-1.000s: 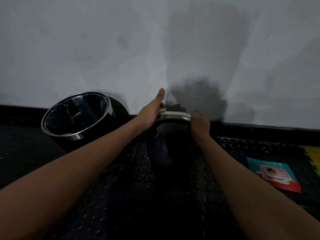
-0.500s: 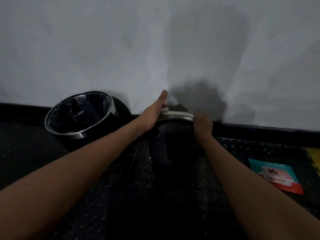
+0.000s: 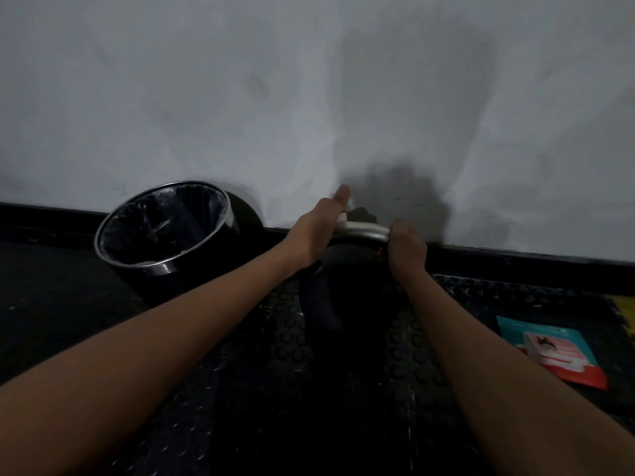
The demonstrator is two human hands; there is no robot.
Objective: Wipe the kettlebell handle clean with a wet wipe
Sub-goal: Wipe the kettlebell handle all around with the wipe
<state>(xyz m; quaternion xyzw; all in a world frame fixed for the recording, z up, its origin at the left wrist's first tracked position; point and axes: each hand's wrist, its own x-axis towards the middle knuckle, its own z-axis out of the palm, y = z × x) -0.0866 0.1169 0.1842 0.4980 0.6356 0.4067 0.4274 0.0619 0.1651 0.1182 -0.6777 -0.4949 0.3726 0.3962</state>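
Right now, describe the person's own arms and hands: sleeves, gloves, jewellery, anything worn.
Both forearms are bare from the bottom edge of the picture up to the wrists; no sleeve shows in the frame. The left hand and right hand wear no gloves. No watch, bracelet or strap is visible at either wrist. The light is too dim and the fingers too hidden to rule out rings.
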